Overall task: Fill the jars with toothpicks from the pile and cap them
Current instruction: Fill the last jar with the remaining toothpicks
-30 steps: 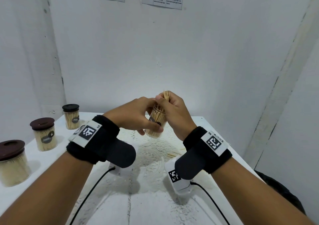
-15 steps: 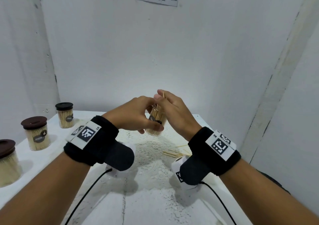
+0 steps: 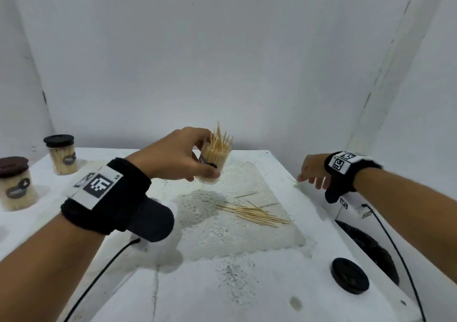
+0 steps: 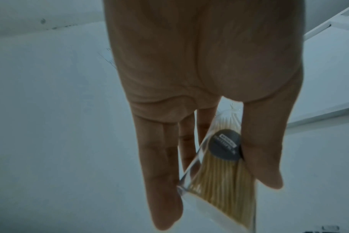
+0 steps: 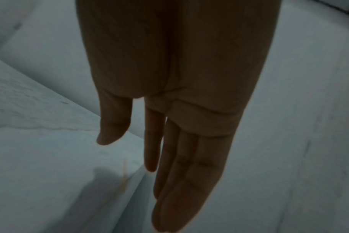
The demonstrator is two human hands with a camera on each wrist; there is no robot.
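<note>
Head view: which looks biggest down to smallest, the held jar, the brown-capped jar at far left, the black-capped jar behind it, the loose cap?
1. Brown-capped jar, though it is nearer the camera.
2. Held jar and black-capped jar: too alike to rank.
3. Loose cap.

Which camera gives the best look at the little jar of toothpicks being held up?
The head view: the whole jar shows in the left hand, uncapped, with toothpicks poking out of its top. The left wrist view shows only its side and round label close up between the fingers. The right wrist view misses it.
</note>
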